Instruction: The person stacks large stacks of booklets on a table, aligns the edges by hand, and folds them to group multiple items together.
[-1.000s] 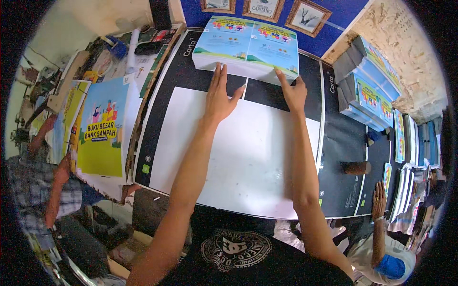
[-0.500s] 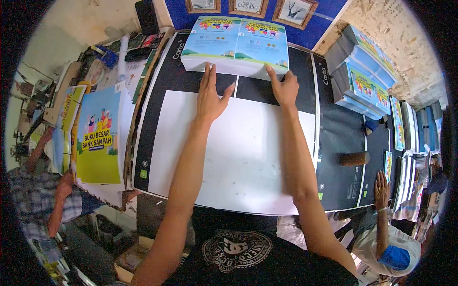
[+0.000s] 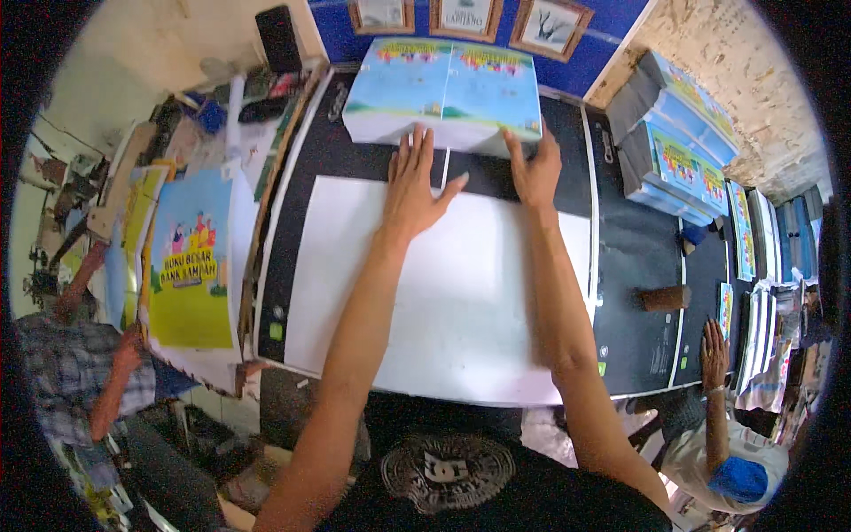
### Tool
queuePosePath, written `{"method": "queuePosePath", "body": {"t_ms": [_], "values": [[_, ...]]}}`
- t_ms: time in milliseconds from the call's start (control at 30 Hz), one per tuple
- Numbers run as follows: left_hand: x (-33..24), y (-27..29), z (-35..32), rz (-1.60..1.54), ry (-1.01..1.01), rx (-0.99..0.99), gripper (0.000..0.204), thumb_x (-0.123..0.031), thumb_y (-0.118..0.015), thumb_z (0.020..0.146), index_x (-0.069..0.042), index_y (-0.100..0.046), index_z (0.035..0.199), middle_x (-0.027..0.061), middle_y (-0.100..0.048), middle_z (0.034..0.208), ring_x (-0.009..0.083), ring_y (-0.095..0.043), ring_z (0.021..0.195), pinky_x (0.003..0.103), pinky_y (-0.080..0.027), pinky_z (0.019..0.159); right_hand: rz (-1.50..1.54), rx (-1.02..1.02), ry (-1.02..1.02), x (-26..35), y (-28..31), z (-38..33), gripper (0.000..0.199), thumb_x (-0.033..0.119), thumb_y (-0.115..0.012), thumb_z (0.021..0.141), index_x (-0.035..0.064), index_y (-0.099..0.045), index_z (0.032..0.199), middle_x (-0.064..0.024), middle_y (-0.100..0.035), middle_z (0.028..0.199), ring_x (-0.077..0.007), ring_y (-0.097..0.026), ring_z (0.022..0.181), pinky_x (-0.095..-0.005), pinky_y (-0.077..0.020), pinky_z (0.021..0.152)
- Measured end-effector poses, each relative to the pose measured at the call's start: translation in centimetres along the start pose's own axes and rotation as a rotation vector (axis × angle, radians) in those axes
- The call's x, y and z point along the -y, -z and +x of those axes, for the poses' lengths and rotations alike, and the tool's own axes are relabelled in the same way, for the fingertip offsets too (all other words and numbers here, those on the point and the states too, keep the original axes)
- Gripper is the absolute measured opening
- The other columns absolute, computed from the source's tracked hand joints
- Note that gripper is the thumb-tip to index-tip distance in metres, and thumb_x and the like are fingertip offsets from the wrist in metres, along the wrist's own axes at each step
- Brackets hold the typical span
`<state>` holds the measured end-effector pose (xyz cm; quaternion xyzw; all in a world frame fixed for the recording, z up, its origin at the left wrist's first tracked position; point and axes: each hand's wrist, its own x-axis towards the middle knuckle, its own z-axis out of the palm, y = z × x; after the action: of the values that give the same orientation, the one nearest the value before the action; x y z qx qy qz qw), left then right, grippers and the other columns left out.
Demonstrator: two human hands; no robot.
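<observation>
Left hand and right hand are extended over a large white sheet and are set at the near side of a thick stack of printed sheets. Compared with half a second ago, the left hand has been shifted rightward along the stack's front edge, toward its middle, and the fingers of the right hand have been brought a little farther round the near right corner; from this it is judged that the stack is being steadied and its edges evened, rather than its weight being lifted. Nothing is clasped by the left hand: its fingers are held nearly straight, the thumb is spread well away, and the tips appear to be rested against the white paper edge. The right hand is likewise unclenched, its thumb placed at the front edge and its fingers at the corner, though how firmly they are pressed cannot be told through the blur. The stack is supported on a black work surface, beyond the white sheet, with two blue printed faces shown side by side. To the right, a brown cylinder and, farther off, piled booklets are seen. Beyond the stack, framed pictures are hung on a blue wall
</observation>
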<state>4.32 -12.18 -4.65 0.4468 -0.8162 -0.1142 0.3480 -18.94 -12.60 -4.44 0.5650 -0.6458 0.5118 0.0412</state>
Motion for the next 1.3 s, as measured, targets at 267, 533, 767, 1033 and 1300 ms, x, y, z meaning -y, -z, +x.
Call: {"method": "queuePosePath", "body": {"t_ms": [267, 533, 767, 1033, 1300], "values": [[-0.1, -0.4, 0.5, 0.046, 0.049, 0.038, 0.107, -0.057, -0.068, 0.09, 0.002, -0.013, 0.16, 0.0259, -0.012, 0.167, 0.0462, -0.016, 0.153, 0.06, -0.02, 0.121, 0.044, 0.081, -0.141, 0.9, 0.3, -0.1, 0.069, 0.042, -0.075, 0.09, -0.0023, -0.055, 0.139, -0.0245, -0.066, 0.122, -0.0375, -0.062, 0.116, -0.0448, -0.0484, 0.099], [0.4, -0.5, 0.8, 0.012, 0.037, -0.002, 0.098, -0.046, -0.068, 0.094, -0.001, -0.013, 0.161, 0.0264, -0.019, 0.166, 0.0477, -0.019, 0.152, 0.059, -0.023, 0.12, 0.186, 0.029, -0.121, 0.8, 0.1, 0.6, 0.059, 0.038, -0.078, 0.089, 0.0001, -0.062, 0.132, -0.0223, -0.067, 0.113, -0.0358, -0.066, 0.105, -0.042, -0.051, 0.092], [0.4, -1.0, 0.5, -0.086, 0.051, -0.053, 0.094, -0.037, -0.07, 0.094, 0.001, -0.015, 0.16, 0.0279, -0.022, 0.164, 0.0473, -0.022, 0.151, 0.053, -0.022, 0.122, 0.413, 0.22, -0.474, 1.5, 1.2, 1.7, 0.109, 0.044, -0.088, 0.078, -0.0075, -0.029, 0.155, -0.0267, -0.059, 0.139, -0.0275, -0.059, 0.125, -0.0363, -0.0467, 0.105], [0.6, -1.1, 0.5, -0.161, 0.058, -0.133, 0.089, -0.031, -0.071, 0.093, 0.003, -0.021, 0.159, 0.0295, -0.023, 0.163, 0.0492, -0.024, 0.15, 0.055, -0.026, 0.121, 0.509, 0.116, -0.555, 0.9, -0.1, 1.7, 0.114, 0.047, -0.091, 0.073, -0.0081, -0.033, 0.154, -0.025, -0.061, 0.132, -0.0294, -0.061, 0.118, -0.0385, -0.0492, 0.1], [-0.1, -0.4, 0.5, -0.086, 0.052, -0.143, 0.092, -0.034, -0.074, 0.092, 0.005, -0.022, 0.157, 0.0319, -0.021, 0.163, 0.0475, -0.02, 0.151, 0.054, -0.02, 0.123, 0.565, 0.104, -0.458, 0.6, 0.0, 1.5, 0.109, 0.045, -0.09, 0.073, -0.0072, -0.036, 0.153, -0.0281, -0.056, 0.139, -0.0317, -0.056, 0.129, -0.0406, -0.0454, 0.107]]}}
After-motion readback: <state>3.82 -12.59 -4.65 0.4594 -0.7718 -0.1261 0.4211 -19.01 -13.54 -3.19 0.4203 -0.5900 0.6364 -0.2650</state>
